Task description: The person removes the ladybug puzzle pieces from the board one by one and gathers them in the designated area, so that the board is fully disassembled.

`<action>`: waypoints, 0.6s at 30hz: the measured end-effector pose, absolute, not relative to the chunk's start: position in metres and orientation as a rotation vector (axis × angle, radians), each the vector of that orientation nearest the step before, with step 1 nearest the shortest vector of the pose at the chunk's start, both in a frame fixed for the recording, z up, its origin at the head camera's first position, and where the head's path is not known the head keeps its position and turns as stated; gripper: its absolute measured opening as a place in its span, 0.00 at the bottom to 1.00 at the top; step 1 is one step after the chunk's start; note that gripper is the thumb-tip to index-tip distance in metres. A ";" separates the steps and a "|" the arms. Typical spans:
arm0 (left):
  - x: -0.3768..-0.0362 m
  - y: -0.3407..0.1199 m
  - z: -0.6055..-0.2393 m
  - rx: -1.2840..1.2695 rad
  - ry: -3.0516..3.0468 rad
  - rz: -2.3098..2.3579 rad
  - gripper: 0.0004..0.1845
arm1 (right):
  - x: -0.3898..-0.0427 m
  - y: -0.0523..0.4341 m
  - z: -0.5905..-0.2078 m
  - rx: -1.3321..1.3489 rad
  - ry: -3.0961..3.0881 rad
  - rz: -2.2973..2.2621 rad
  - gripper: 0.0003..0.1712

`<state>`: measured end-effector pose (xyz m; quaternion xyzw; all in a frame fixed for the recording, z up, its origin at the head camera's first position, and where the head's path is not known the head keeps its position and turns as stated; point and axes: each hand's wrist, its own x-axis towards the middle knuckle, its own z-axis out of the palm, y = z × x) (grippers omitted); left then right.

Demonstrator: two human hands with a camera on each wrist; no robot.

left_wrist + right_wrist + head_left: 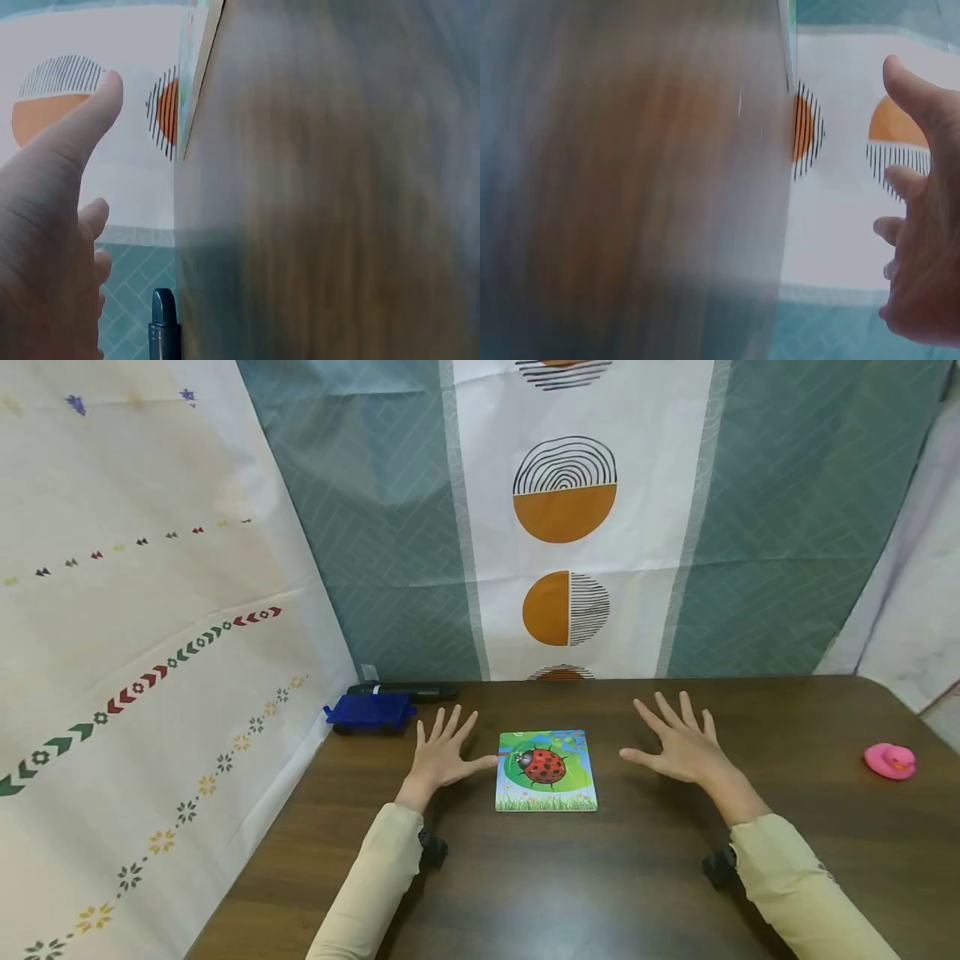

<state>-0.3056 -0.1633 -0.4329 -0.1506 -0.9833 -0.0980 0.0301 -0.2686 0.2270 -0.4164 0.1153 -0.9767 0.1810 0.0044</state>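
A brown table [600,877] fills the lower half of the head view, backed by a teal-and-white curtain [562,527] printed with orange half-circles and, on the left, a pale cloth [135,652] with arrow and flower trim. At the table's middle lies a ladybird puzzle [546,770] — a flat square board, picture up, its pieces seemingly all seated, though the seams are too fine to read. The left hand [441,756] rests palm down just beside the board's left edge, fingers spread and straight, the thumb tip at or nearly touching that edge. The right hand [678,745] lies flat too, fingers splayed, a little apart from the board's right edge and gripping nothing. By this look the work has not begun: the board sits square and untouched between two empty hands, with everything left to do.

At the back left sits a blue toy [369,713] with a black marker-like stick [405,691] behind it; a pink duck [888,761] stands well apart at the right edge.

Both wrist views are tilted and badly blurred — each shows only smeared wood, a sliver of the board's edge, some curtain and part of its own hand. A dark strap under each sleeve is half hidden.
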 end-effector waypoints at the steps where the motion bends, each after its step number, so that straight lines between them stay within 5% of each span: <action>1: -0.305 -0.160 -0.433 -0.466 -3.035 -0.293 0.51 | -0.268 0.222 -0.417 0.374 -3.044 0.576 0.57; 18: -0.297 -0.131 -0.459 -0.571 -3.031 -0.796 0.57 | -0.281 0.117 -0.437 0.594 -2.878 0.853 0.49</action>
